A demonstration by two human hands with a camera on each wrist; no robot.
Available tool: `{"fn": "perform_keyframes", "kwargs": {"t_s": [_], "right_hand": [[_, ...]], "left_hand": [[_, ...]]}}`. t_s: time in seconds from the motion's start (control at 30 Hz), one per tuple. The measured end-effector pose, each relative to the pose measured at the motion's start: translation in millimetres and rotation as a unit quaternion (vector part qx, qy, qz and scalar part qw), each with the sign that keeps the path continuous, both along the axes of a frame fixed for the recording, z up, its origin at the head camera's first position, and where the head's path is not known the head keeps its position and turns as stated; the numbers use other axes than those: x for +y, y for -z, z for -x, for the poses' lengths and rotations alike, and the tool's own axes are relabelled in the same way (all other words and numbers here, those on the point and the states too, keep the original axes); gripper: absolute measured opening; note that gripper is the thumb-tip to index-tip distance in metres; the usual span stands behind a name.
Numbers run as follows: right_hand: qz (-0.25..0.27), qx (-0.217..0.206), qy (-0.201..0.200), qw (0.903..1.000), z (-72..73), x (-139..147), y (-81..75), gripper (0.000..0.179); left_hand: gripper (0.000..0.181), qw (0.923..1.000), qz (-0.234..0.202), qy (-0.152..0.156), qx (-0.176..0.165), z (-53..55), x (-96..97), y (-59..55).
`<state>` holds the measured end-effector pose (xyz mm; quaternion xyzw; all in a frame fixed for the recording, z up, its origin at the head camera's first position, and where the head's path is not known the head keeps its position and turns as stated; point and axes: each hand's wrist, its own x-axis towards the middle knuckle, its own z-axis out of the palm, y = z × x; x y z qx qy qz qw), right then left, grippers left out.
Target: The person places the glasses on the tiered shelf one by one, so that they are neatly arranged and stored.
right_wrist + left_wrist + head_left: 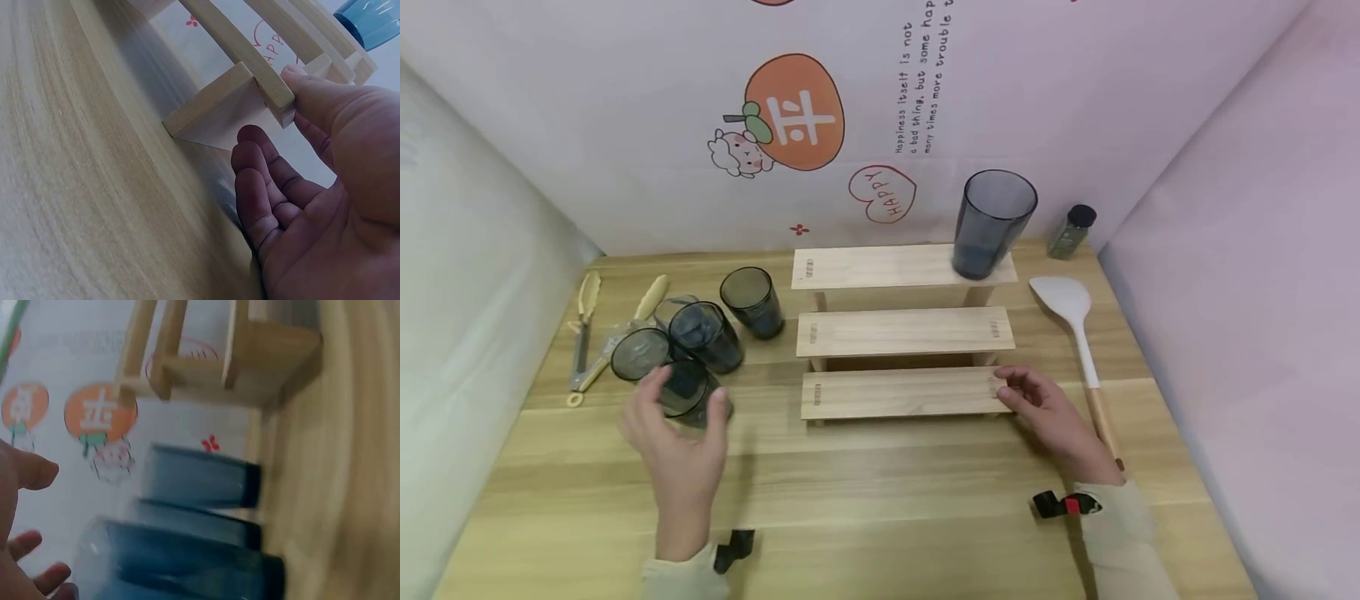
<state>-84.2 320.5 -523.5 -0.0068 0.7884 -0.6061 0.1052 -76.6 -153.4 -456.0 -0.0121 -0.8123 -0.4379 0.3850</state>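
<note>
A three-tier wooden rack (906, 333) stands on the table. My right hand (1052, 417) is at the right end of its lowest plank (275, 94), thumb and index finger against the end, the other fingers loosely bent below. My left hand (673, 450) hovers at the rim of the nearest dark tinted glass (688, 396), thumb and fingers spread apart. It partly hides that glass. Behind stand more tinted glasses, one left (640, 354), one in the middle (706, 337) and one nearer the rack (752, 300). Bluish in the left wrist view, the glasses (200, 478) are blurred.
A taller tinted glass (992, 225) stands on the top tier's right end. Tongs (582, 333) and another light-handled utensil (651, 296) lie at the left. On the right are a white spatula (1063, 300) with a wooden handle and a black-capped spice jar (1071, 233).
</note>
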Motion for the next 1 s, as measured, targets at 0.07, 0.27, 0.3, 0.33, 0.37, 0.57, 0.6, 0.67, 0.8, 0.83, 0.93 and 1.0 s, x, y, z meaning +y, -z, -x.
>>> {"fn": "perform_keyframes", "kwargs": {"t_s": [0.07,0.27,0.3,0.33,0.37,0.57,0.6,0.67,0.8,0.83,0.93,1.0], "right_hand": [[0.001,0.005,0.001,1.0000,-0.2,2,-0.7,0.041],[0.002,0.028,0.000,0.9996,1.0,0,3.1,0.037],[0.003,0.030,0.000,0.9996,1.4,-1,3.3,0.037],[0.005,0.029,-0.002,0.9996,1.6,-1,3.2,0.038],[0.006,0.029,-0.002,0.9996,1.6,-2,3.0,0.038],[0.006,0.021,0.002,0.9998,-0.7,-1,1.1,0.038],[0.006,0.020,0.002,0.9998,-1.1,0,1.1,0.038],[0.004,0.020,0.001,0.9998,-1.5,0,0.9,0.039],[0.003,0.021,0.003,0.9998,-1.2,0,-0.5,0.039],[0.004,0.021,0.004,0.9998,-1.0,0,-0.9,0.039],[0.005,0.022,0.005,0.9997,-0.7,0,-1.4,0.039],[0.003,0.023,0.005,0.9997,-0.9,-1,-1.1,0.039]], "left_hand": [[0.068,0.9976,-0.043,-0.025,-0.049,-2.6,-11.7,8.1],[0.082,0.9785,-0.138,-0.066,-0.138,2.7,-21.3,17.7],[0.082,0.9783,-0.140,-0.068,-0.136,4.2,-21.5,19.0],[0.082,0.9782,-0.142,-0.069,-0.135,5.2,-21.5,20.2],[0.081,0.9784,-0.143,-0.068,-0.133,5.9,-21.3,21.2],[0.080,0.9778,-0.147,-0.037,-0.145,2.6,-19.5,22.0],[0.081,0.9757,-0.156,-0.025,-0.151,0.8,-19.2,21.6],[0.085,0.9685,-0.187,0.003,-0.165,-2.9,-18.1,21.7],[0.098,0.9467,-0.259,0.050,-0.185,-6.5,-13.4,25.2],[0.101,0.9429,-0.270,0.056,-0.187,-6.3,-11.9,26.5],[0.103,0.9424,-0.273,0.053,-0.186,-3.7,-7.6,29.4],[0.101,0.9464,-0.265,0.045,-0.179,-1.5,-5.9,30.6]]}}
